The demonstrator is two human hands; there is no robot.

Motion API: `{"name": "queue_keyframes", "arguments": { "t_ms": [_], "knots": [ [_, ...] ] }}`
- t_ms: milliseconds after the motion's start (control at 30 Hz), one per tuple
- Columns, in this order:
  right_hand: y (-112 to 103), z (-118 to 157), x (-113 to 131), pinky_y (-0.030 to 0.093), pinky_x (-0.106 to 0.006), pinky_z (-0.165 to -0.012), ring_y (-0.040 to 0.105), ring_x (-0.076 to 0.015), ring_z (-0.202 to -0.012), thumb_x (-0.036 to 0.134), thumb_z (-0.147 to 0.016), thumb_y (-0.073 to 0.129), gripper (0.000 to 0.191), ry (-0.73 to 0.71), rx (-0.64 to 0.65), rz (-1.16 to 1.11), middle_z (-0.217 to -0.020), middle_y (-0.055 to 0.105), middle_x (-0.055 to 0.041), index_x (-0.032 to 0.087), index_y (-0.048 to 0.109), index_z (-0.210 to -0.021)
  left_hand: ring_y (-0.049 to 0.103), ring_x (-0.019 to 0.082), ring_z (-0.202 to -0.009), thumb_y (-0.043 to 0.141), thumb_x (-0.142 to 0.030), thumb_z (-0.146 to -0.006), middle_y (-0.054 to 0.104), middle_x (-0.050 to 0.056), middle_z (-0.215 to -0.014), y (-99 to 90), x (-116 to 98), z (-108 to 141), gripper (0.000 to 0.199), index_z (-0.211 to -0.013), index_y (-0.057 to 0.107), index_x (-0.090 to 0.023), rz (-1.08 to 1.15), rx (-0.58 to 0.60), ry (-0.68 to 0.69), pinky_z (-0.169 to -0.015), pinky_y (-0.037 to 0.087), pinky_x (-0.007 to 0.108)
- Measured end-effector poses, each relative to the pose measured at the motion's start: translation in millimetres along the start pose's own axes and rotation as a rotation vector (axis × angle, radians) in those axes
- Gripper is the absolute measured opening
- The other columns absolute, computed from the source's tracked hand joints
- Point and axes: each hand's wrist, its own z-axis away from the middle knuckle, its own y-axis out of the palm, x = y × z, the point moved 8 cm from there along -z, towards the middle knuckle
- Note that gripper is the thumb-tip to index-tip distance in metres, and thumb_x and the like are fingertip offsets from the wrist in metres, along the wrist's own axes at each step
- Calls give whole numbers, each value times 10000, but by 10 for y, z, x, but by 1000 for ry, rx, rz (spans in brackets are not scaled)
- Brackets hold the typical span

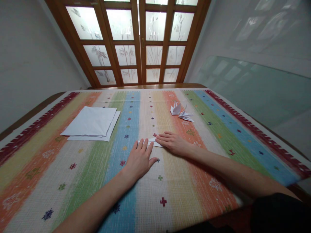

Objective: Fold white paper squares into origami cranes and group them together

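Note:
A narrow folded piece of white paper [153, 141] lies flat on the striped tablecloth, in the middle of the head view. My left hand [139, 159] rests over its left end, fingers stretched out and thumb spread to the right. From the right, my right hand [173, 142] lies on the other end, its fingers extended flat and pointing left. Both hands press from above, and neither wraps round the paper. Their fingers cover parts of the paper, so its full shape is hidden.
A stack of white paper sheets [91, 122] lies to the left. Two folded paper cranes, one upright [175, 108] and one lower [186, 116], are beyond my right hand. The striped tablecloth [160, 191] covers the table. Wooden doors with glass panes [141, 48] stand behind it.

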Motion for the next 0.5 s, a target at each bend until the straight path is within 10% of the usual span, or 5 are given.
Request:
{"name": "queue_keyframes", "arguments": {
  "t_ms": [333, 500],
  "knots": [
    [-104, 233, -100, 399, -450, -1034, 610, -237, -1133, 122, -875, 484, 345, 186, -29, -151, -1185, 690, -111, 168, 639, -1180, 532, 370, -1189, 528, -536, -895, 572, 239, -1302, -128, -21, -49, 574, -1249, 574, -87, -64, -39, 94, -988, 390, 500],
    [-222, 307, -142, 498, -395, -913, 649, -230, -1021, 183, -864, 522, 243, 237, -186, -235, -1089, 712, -118, 158, 655, -1065, 585, 280, -1058, 491, -350, -951, 604, 183, -1247, -165, -180, -193, 290, -1021, 634, -108, -131, -99, 353, -915, 416, 425]
  ]
}}
